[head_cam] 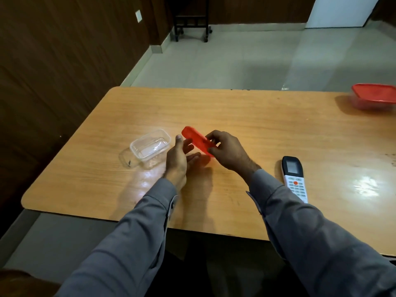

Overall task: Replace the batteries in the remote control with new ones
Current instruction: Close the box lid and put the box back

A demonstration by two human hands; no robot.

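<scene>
An office-like room: wood-panelled walls (pixel 64 61), tiled floor (pixel 235 56), laminate table (pixel 257 116)

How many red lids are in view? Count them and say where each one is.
2. One red lid is held off the table in the right hand, beside the open clear box. The other sits on a closed box at the far right edge of the table.

The surface (pixel 257 116) is glossy wood-grain laminate. The tub (pixel 150 144) is clear, shiny plastic; the lid (pixel 196 139) is smooth red plastic. The remote (pixel 294 179) is white plastic; the sleeves (pixel 137 236) are matt grey cloth.
</scene>
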